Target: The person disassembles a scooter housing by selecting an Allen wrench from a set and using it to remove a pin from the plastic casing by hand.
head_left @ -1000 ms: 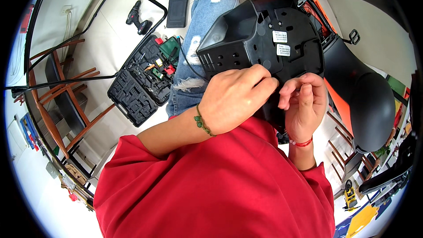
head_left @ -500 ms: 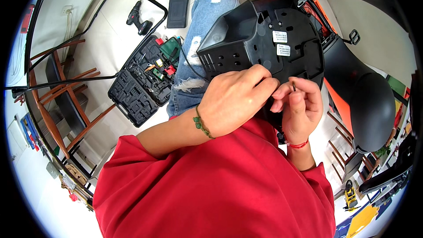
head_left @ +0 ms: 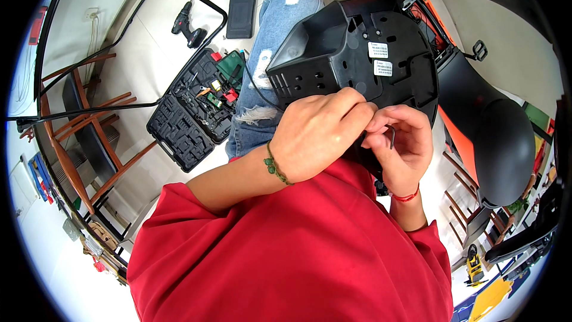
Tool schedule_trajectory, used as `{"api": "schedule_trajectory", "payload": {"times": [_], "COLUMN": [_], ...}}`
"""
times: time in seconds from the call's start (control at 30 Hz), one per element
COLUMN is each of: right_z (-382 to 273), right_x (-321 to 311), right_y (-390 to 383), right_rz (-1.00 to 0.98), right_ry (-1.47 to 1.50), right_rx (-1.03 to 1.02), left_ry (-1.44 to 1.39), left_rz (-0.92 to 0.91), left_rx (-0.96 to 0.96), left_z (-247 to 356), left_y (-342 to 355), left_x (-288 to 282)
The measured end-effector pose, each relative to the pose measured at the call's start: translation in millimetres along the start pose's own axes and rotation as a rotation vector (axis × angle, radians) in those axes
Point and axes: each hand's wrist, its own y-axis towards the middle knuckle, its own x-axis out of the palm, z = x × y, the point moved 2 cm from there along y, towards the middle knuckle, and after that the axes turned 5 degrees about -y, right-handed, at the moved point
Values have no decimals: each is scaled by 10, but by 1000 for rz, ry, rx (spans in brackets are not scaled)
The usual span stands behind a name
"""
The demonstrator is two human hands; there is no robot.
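Note:
A black moulded plastic housing [head_left: 322, 59] with two white labels rests against my lap, its holed flat side facing up. My left hand [head_left: 319, 134] is closed at the near edge of this housing, knuckles up. Its fingertips are hidden, so what they pinch does not show. Close beside it, my right hand [head_left: 408, 146] pinches a small dark bent hex key [head_left: 392, 135] between thumb and fingers. The hex key's bent end sticks out toward the palm; its other end is hidden behind the fingers.
An open black tool case [head_left: 185, 125] with green and red pieces lies left of my jeans. Beyond it are a cordless drill [head_left: 189, 27] and a black flat box [head_left: 241, 15]. An orange and black scooter [head_left: 500, 143] stands close on my right. Wooden chairs [head_left: 77, 125] are at far left.
The hex key has turned in my right hand, from upright to a tilted, bent outline. The right fingers have shifted slightly left and curled. The left hand and housing have barely moved.

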Motion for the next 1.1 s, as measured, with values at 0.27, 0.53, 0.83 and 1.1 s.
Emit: {"api": "schedule_trajectory", "payload": {"times": [0.27, 0.53, 0.83, 1.1], "right_z": [25, 12, 63, -14], "right_x": [-68, -120, -79, -70], "right_y": [0, 3, -29, -40], "right_rz": [-15, 15, 111, 86], "right_ry": [-7, -227, 168, -159], "right_rx": [-40, -35, 71, -50], "left_ry": [-31, -8, 3, 4], "left_rz": [41, 29, -59, -20], "left_rx": [-1, -29, -16, -21], "left_z": [-28, -27, 26, 43], "left_y": [-13, -5, -31, -4], "left_x": [32, 57, -20, -6]}}
